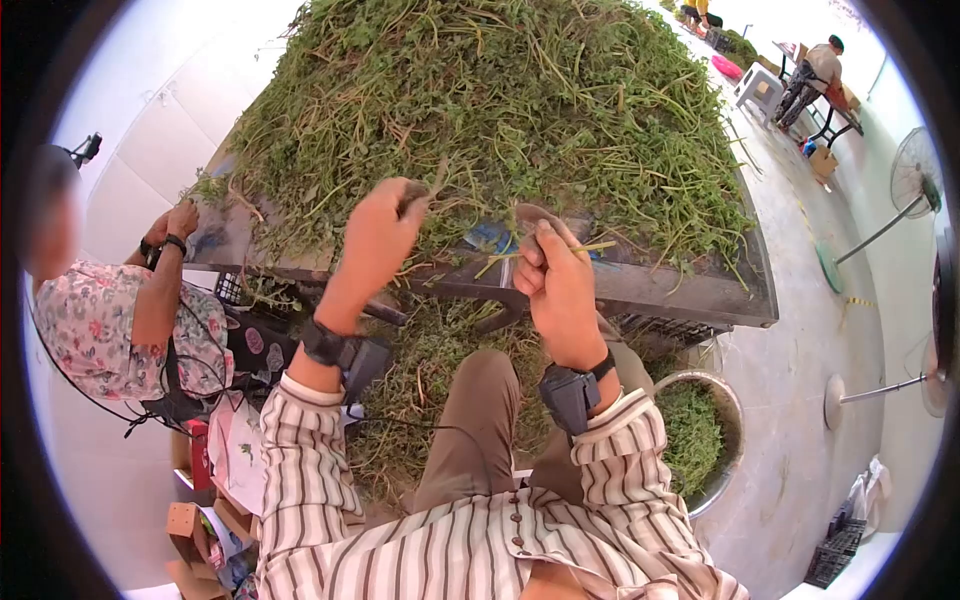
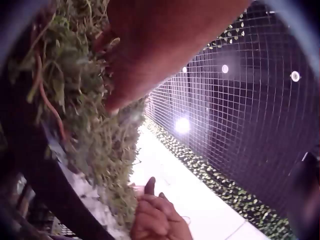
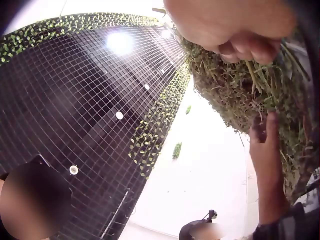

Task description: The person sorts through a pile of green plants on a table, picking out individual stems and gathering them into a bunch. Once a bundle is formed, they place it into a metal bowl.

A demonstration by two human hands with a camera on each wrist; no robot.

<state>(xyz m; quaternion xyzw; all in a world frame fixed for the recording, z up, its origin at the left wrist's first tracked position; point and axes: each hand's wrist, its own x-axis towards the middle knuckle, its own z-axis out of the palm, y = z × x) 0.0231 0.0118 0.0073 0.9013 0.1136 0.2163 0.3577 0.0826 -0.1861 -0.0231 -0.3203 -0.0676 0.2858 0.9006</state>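
Pale concrete floor (image 1: pixel 800 330) runs under a dark, worn table (image 1: pixel 640 285) whose top is buried under a big heap of green leafy stems (image 1: pixel 500 90), mounded highest toward the far side and spilling over the near edge.

At the far left, a second person in a floral top (image 1: pixel 95 320) sits beside the table with a hand raised to its left corner. Near that person's feet lie small cardboard boxes (image 1: pixel 185 520) on the floor.

Moving right, the left hand (image 1: pixel 378 235) is lifted at the near edge of the heap, its fingers curled and pinching a small sprig (image 1: pixel 432 185) pulled out of the greens; the left wrist view shows only the blurred underside of that hand against the plants. Below it, loose trimmings (image 1: pixel 420 380) cover the floor under the table, between the person's knees.

Just right of centre, the right hand (image 1: pixel 558 280) is closed round a thin pale stem (image 1: pixel 590 247) that pokes out sideways to the right, the thumb pressed over it. Both hands are near each other but apart.

Further right, near the person's right knee, a metal bowl (image 1: pixel 735 440) stands on the floor, holding picked greens. Standing fans (image 1: pixel 915 175) line the right side, and in the far right background a person bends over a table (image 1: pixel 815 75).
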